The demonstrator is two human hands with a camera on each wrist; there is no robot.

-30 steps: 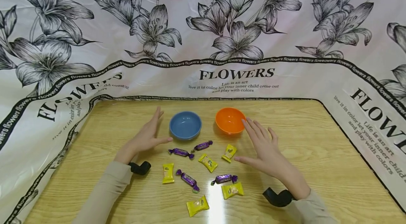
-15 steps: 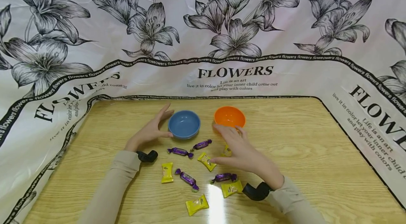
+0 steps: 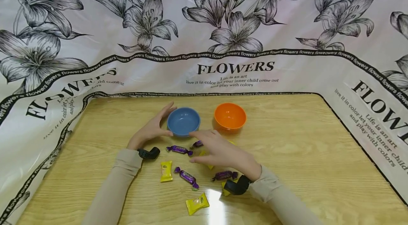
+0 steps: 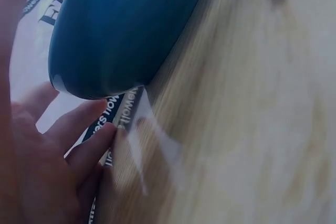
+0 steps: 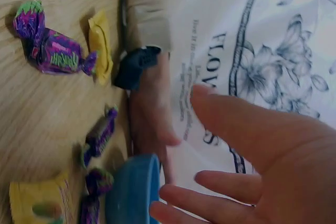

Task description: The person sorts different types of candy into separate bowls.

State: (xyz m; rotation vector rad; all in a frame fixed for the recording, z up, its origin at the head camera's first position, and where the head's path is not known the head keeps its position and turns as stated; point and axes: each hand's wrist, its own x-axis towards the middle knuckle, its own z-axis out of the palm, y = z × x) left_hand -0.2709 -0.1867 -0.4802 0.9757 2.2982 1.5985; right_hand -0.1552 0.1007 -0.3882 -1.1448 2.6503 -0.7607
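Note:
My left hand (image 3: pixel 149 129) is spread at the left side of a blue bowl (image 3: pixel 183 122), thumb by its near rim and fingers behind. In the left wrist view, extended fingertips (image 4: pixel 107 129) meet the bowl's (image 4: pixel 126 30) lower edge. Palm down, my right hand (image 3: pixel 223 150) hangs over the candies, its straight fingers reaching toward the blue bowl's near right rim. Nothing is in its grasp in the right wrist view, where thumb and fingers stand apart. Purple-wrapped candies (image 3: pixel 187 178) and yellow-wrapped candies (image 3: pixel 166 171) lie scattered on the table; several are partly covered by the right hand and wrist.
An orange bowl (image 3: pixel 230 117) stands right of the blue one, beyond the right hand. Behind the wooden table (image 3: pixel 318 154) hangs a white flower-print cloth (image 3: pixel 296 76) that also runs along both sides. Each wrist carries a black camera mount (image 3: pixel 237 185).
From beside the orange bowl, my right hand has swept left over the candies toward the blue bowl. My left hand has closed in on the blue bowl's left side. The bowls keep their places.

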